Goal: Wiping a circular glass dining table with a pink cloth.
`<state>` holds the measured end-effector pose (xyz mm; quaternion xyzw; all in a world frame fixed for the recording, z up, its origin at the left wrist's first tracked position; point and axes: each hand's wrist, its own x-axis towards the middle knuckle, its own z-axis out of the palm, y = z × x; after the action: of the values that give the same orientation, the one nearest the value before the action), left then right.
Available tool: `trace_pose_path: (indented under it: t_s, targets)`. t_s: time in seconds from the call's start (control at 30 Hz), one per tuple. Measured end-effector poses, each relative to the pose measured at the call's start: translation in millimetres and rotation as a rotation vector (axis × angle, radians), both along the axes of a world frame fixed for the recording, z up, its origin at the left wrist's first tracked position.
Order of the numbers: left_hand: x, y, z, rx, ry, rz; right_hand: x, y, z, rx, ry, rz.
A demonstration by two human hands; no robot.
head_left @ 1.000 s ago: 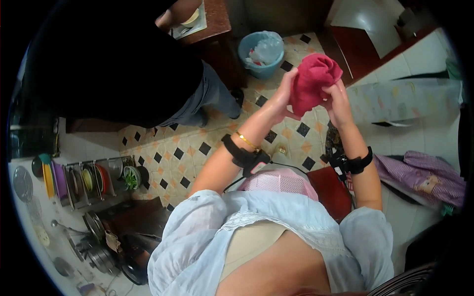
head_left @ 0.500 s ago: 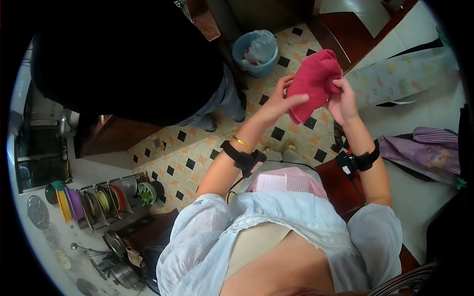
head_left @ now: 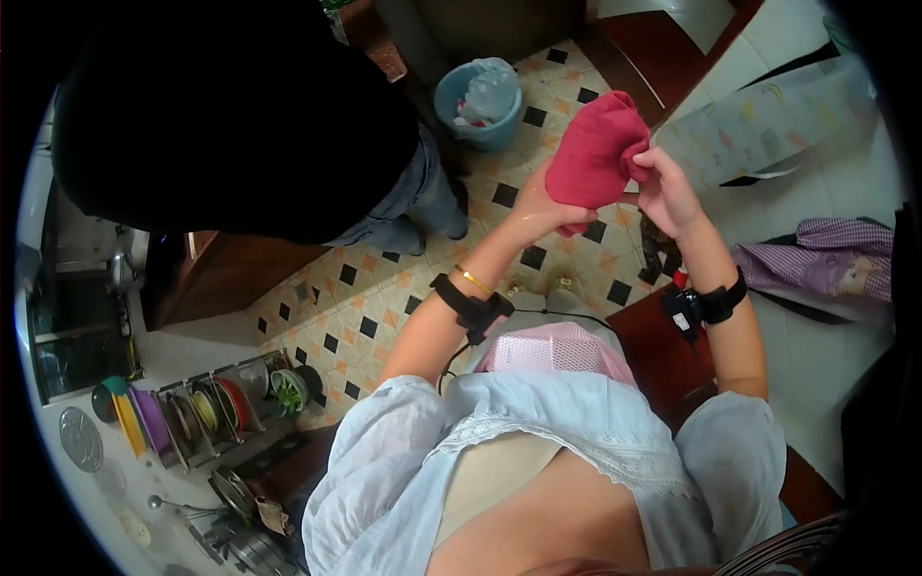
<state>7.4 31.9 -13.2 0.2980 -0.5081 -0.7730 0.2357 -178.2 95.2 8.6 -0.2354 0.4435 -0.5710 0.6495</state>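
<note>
The cloth is held up in front of the person, over the tiled floor. The left hand grips its lower end: the thumb lies across the front, and the fingers are behind the fabric, so how far they curl cannot be told. The right hand pinches the right edge between thumb and bent forefinger; its other fingers are loosely curled. Judged from this, the left bears the bulk while the right controls the edge; the two-sided grip appears to keep the folds gathered.

Surroundings: a bin stands beyond the cloth, apart from it. A co-worker fills the upper left, blocking that side. Hanging at right are a patterned sheet and a checked garment. A cable crosses the lap between the wrist straps.
</note>
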Motion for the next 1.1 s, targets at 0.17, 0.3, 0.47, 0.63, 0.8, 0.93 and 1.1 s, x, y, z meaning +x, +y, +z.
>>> trace_pose_path:
  t_s: [0.17, 0.3, 0.47, 0.63, 0.8, 0.93, 1.1]
  targets:
    - [0.1, 2.7, -4.6, -0.101, 0.037, 0.004, -3.7, 5.8, 21.8, 0.015, 0.058, 0.053]
    - [1.9, 5.9, -4.1, -0.047, -0.046, -0.095, 2.4, 12.0, 35.1, -0.013, 0.118, 0.002]
    - [1.7, 8.5, -15.0, -0.12, -0.08, -0.099, 16.5, 6.2, 33.8, -0.043, 0.357, -0.051]
    - [0.6, 10.3, -13.5, -0.015, -0.052, -0.166, 21.1, -4.2, 21.2, -0.026, 0.35, -0.115]
    - [-13.4, 15.5, -18.0, -0.034, 0.014, -0.142, 15.6, -2.6, 15.0, -0.014, 0.354, -0.193]
    - [-18.5, 10.4, -23.9, -0.086, 0.035, -0.11, 21.4, -8.1, 21.8, 0.018, 0.357, -0.223]
    - [-31.2, -4.8, -39.4, -0.068, 0.056, -0.122, 14.6, -23.7, 11.3, 0.023, 0.366, -0.286]
